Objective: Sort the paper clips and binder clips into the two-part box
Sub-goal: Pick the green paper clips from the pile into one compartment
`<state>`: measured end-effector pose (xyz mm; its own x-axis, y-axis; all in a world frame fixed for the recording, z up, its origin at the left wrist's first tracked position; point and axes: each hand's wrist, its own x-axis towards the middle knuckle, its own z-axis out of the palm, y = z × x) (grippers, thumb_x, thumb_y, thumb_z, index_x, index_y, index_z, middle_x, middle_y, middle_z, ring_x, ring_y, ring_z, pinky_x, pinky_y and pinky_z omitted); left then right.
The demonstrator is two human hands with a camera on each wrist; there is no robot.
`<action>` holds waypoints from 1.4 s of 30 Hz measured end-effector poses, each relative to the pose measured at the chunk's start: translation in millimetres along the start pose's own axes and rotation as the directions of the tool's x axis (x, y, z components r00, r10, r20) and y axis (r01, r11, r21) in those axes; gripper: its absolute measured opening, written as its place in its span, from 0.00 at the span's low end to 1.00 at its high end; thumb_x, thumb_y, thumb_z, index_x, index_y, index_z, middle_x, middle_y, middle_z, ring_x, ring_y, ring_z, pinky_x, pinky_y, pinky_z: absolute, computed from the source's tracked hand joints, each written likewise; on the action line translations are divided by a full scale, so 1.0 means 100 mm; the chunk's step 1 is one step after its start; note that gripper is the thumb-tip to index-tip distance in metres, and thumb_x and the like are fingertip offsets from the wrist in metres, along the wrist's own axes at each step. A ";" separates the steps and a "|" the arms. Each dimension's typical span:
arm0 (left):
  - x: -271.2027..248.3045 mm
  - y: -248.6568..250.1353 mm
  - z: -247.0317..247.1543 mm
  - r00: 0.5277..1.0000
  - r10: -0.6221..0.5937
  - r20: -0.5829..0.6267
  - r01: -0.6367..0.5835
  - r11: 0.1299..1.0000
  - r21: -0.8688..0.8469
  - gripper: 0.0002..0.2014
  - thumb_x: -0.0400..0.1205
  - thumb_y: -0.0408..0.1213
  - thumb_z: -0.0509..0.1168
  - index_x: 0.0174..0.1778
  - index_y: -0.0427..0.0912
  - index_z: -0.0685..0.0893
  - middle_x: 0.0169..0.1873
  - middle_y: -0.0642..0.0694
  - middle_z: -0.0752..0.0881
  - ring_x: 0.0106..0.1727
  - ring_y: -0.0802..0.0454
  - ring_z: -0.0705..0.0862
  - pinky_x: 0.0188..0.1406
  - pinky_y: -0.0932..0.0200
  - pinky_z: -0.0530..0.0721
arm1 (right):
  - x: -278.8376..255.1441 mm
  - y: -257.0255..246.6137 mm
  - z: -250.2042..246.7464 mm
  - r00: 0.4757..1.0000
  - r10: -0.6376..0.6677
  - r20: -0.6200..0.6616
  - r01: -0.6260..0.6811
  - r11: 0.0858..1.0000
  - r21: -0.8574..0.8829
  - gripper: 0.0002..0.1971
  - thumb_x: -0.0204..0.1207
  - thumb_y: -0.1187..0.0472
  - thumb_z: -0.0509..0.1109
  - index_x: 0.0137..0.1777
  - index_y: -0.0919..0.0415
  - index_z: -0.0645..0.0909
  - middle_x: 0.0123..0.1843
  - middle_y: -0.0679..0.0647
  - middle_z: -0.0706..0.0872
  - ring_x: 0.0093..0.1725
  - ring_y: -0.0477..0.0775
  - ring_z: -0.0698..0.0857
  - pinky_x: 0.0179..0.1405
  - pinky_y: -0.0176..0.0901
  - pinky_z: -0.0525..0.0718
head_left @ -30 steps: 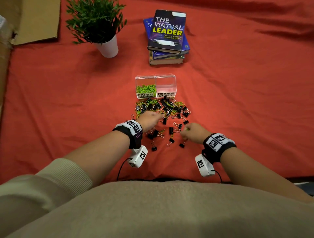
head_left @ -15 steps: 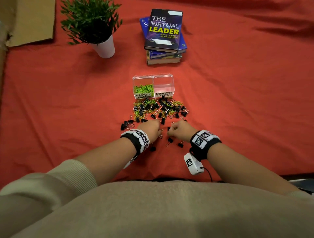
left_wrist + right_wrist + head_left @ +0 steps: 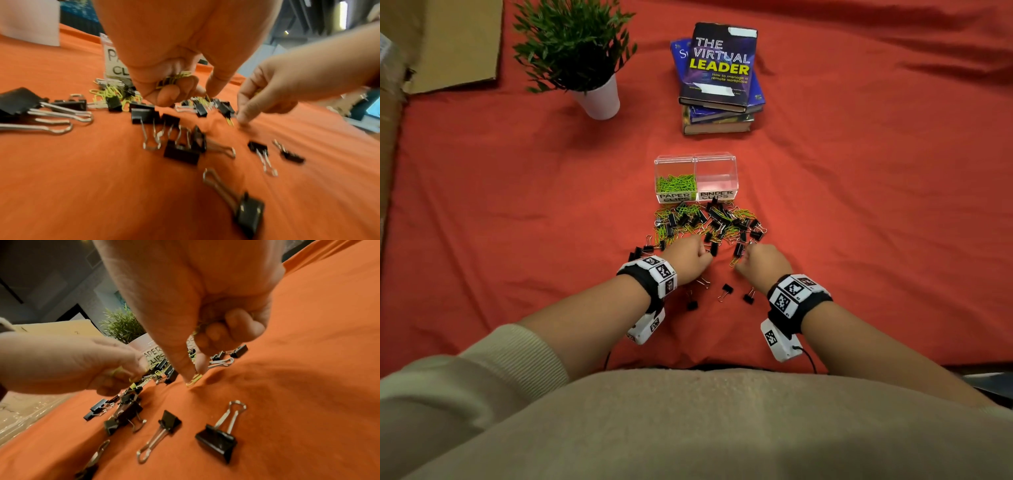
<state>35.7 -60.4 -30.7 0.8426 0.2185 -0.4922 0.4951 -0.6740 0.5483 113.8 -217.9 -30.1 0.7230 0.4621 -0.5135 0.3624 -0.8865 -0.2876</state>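
Observation:
The clear two-part box (image 3: 695, 161) stands on the red cloth; its "PAPER CLIPS" half holds green paper clips (image 3: 676, 183), and the "BINDER CLIPS" half looks bare. A mixed pile of black binder clips and green paper clips (image 3: 709, 222) lies in front of the box. My left hand (image 3: 705, 255) is at the pile's near edge, its curled fingers holding a bunch of paper clips (image 3: 174, 79). To its right, my right hand (image 3: 194, 376) pinches one green paper clip (image 3: 193, 381) lying on the cloth between thumb and forefinger.
Loose binder clips (image 3: 727, 289) lie scattered between my wrists, and more (image 3: 640, 251) lie left of my left hand. A potted plant (image 3: 599, 99) and a stack of books (image 3: 719, 78) stand behind the box. Cardboard (image 3: 448, 44) lies at the far left.
My left hand has drawn back a little from the pile toward me. The right hand has shifted left, closer to it, and come down on a paper clip.

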 end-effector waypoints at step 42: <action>0.17 -0.56 -0.48 0.931 -0.171 -0.323 0.185 0.983 0.013 0.03 0.77 0.35 0.64 0.44 0.41 0.79 0.48 0.43 0.79 0.54 0.43 0.77 0.54 0.49 0.77 | 0.10 -0.26 -0.15 0.873 -0.364 0.324 0.485 0.712 -0.508 0.14 0.80 0.59 0.55 0.62 0.63 0.70 0.52 0.59 0.86 0.49 0.63 0.85 0.38 0.50 0.76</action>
<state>32.8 14.9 -37.6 0.7682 0.5465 -0.3336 0.6396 -0.6311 0.4388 120.5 -191.0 -15.3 0.3088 0.7332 -0.6059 0.9074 -0.4180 -0.0433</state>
